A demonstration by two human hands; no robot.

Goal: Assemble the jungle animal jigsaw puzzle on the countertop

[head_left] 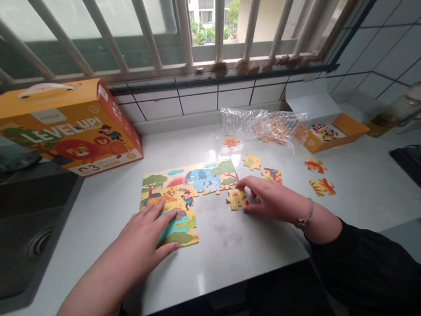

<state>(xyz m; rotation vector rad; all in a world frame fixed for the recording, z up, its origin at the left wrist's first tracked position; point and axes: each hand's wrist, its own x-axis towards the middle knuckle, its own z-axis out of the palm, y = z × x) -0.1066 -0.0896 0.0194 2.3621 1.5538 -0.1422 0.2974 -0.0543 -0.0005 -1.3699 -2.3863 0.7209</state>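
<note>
My left hand (pixel 152 229) lies with fingers spread on the partly joined jigsaw puzzle (pixel 201 178), covering its lower left part. A blue elephant, trees and a pond show on the joined pieces. With thumb and fingertips, my right hand (pixel 261 194) grips the edges of a yellow puzzle piece (pixel 237 199), just below the right end of the top rows. Close behind that hand are a piece with a red and blue print (pixel 272 175) and a yellow-green piece (pixel 252 162). An orange-printed piece (pixel 231 141) lies farther back.
Two loose pieces, one with a red print (pixel 315 165) and one striped (pixel 322 187), lie at right. Behind are a clear plastic bag (pixel 244 118) with pieces and an open orange box (pixel 310 139). A large orange carton (pixel 66 129) stands beside the sink (pixel 12 251). The counter's front edge is near me.
</note>
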